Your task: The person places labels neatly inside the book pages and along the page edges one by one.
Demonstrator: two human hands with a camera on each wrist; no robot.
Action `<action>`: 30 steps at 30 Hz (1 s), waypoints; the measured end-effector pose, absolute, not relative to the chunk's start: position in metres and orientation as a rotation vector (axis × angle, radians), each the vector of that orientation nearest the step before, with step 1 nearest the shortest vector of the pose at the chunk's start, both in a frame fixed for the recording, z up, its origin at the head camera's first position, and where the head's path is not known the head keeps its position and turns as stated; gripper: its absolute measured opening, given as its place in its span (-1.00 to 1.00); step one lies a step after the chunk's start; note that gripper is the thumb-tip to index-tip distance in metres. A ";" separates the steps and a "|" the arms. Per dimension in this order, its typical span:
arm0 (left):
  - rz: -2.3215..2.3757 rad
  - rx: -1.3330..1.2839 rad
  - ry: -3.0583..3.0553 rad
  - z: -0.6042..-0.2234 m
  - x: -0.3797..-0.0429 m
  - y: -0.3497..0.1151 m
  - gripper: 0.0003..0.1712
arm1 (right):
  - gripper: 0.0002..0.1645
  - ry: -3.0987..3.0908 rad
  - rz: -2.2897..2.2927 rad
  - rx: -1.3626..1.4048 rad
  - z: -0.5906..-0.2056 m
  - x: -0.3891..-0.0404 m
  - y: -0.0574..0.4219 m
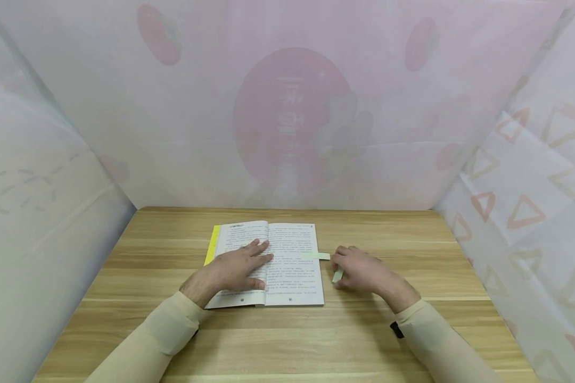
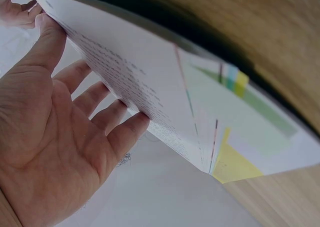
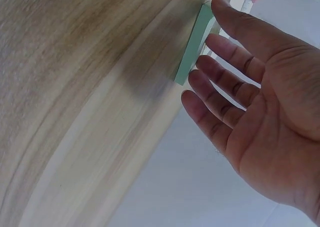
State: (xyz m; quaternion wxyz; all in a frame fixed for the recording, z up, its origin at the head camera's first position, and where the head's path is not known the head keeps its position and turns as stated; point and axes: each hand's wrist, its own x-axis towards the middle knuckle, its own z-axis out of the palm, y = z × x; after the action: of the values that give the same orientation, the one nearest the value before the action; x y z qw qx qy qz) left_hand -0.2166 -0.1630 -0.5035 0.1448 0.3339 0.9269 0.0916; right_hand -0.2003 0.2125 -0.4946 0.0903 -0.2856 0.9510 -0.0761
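Note:
An open book (image 1: 292, 287) with printed pages lies on the wooden table. My left hand (image 1: 237, 266) rests spread and flat on its left page, fingers reaching to the fold. A pale green sticky strip (image 1: 316, 256) lies across the right page and sticks out past its edge. Just right of the book, my right hand (image 1: 359, 268) holds a small green sticky-note pad (image 3: 193, 47) low over the table. The thumb is at one end of the pad and the fingertips are along its side. In the head view, the fingers hide part of the pad.
A yellow edge (image 1: 212, 244) shows along the book's left side. The wooden table (image 1: 287, 346) reaches back to a pale printed curtain (image 1: 196, 133), and similar curtains hang at the left and right.

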 end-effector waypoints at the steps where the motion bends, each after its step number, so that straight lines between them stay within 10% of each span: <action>1: 0.265 0.960 2.669 -0.503 -0.216 -0.163 -0.01 | -0.64 2.826 -0.224 -0.850 -0.495 -0.201 0.213; 30: 0.282 0.918 2.664 -0.505 -0.216 -0.162 0.01 | -0.83 2.868 -0.227 -0.867 -0.493 -0.206 0.216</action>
State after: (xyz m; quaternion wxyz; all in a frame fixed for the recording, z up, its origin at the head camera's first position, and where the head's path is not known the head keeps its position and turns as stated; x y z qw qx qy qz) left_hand -0.2158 -0.1617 -0.5047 0.1544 0.3205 0.9294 0.0984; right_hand -0.2055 0.2160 -0.4927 0.0684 -0.2880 0.9522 -0.0752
